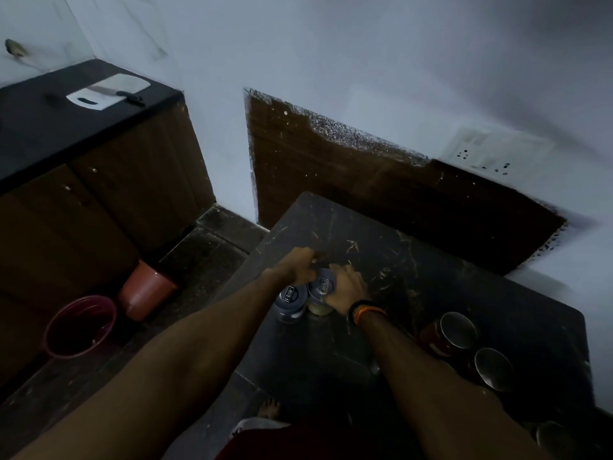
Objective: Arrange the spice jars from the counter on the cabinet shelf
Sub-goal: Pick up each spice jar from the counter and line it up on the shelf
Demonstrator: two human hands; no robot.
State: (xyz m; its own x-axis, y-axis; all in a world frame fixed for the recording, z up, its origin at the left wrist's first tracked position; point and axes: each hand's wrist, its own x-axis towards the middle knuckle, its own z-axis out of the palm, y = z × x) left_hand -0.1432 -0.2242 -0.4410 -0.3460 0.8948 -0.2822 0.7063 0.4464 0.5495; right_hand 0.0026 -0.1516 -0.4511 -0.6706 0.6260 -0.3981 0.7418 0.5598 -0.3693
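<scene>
Two spice jars with grey lids stand side by side on the dark counter [431, 293]. The left jar [289, 302] has dark contents; the right jar [321, 295] holds something pale. My left hand [298, 265] reaches over the jars from the left, fingers curled near the right jar's far side. My right hand [348, 288] is wrapped around the right jar from the right. A possible third jar behind the hands is hidden. No cabinet shelf is in view.
Two round steel-topped tins [457, 330] [492, 368] sit at the counter's right edge. On the floor to the left stand a maroon bucket [79, 327] and an orange pot [146, 290]. A far black counter holds a cutting board with a knife [107, 91].
</scene>
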